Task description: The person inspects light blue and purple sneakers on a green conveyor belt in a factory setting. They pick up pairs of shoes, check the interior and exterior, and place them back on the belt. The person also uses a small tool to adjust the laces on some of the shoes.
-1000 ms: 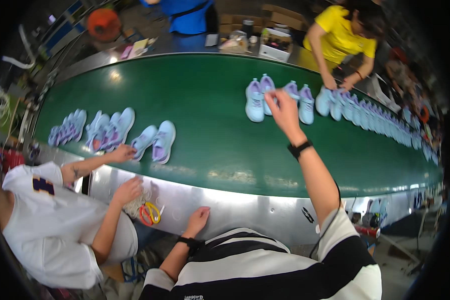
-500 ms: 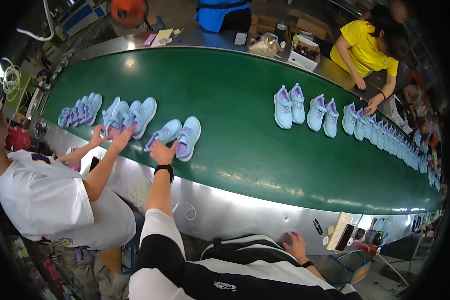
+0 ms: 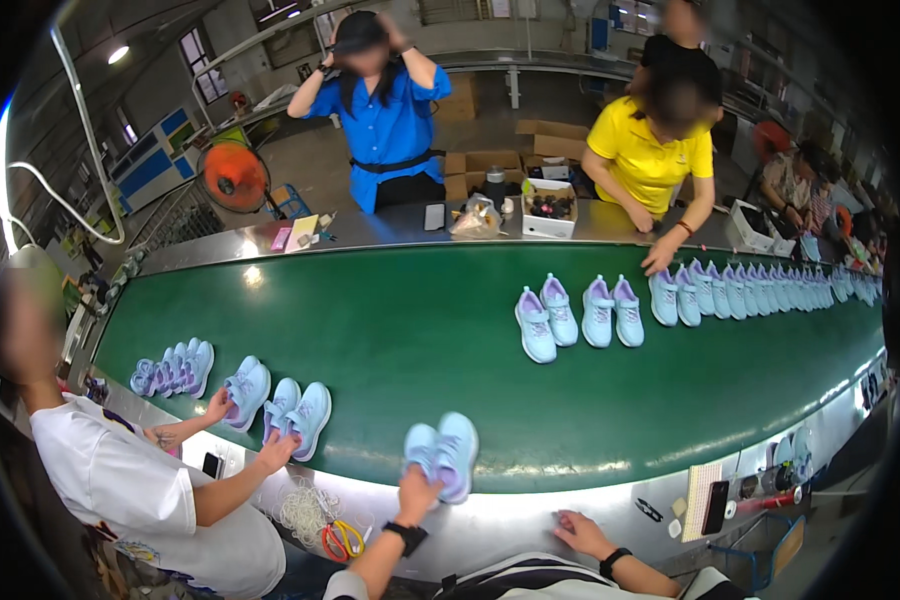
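Presently, your left hand (image 3: 417,492) has its fingers closed on the heel end of a pale blue sneaker pair (image 3: 443,452) at the near edge of the green conveyor belt (image 3: 420,330). Your right hand (image 3: 580,530) lies flat, fingers spread, on the steel belt frame (image 3: 510,520). Just left, a white-shirted co-worker's hands (image 3: 275,452) touch two more sneaker pairs (image 3: 298,412). Yellow-handled scissors (image 3: 342,540) lie below.

Light-blue shoes (image 3: 443,455) on a green belt (image 3: 420,340).
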{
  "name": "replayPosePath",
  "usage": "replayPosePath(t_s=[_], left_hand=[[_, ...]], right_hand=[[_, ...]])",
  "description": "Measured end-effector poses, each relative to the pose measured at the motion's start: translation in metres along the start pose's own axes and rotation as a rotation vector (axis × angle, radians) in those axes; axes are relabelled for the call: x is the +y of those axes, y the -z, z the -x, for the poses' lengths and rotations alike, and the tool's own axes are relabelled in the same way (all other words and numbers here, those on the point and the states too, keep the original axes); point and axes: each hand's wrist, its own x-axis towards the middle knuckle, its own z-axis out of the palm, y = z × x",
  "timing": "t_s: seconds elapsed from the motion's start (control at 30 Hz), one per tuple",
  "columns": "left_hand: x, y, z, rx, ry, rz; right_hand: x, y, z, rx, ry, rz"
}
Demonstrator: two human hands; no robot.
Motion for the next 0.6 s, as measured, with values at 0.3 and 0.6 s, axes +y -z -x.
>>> replayPosePath(t_s=[0.3, 0.6], left_hand=[[0.037, -0.078, 0.144, -0.322, -0.321, 0.188], [0.03, -0.115, 0.137, -0.433, -0.08, 0.52]], right_hand=[[0.02, -0.019, 0.028, 0.176, 0.076, -0.051], [0.015, -0.014, 0.023, 0.167, -0.112, -0.501]])
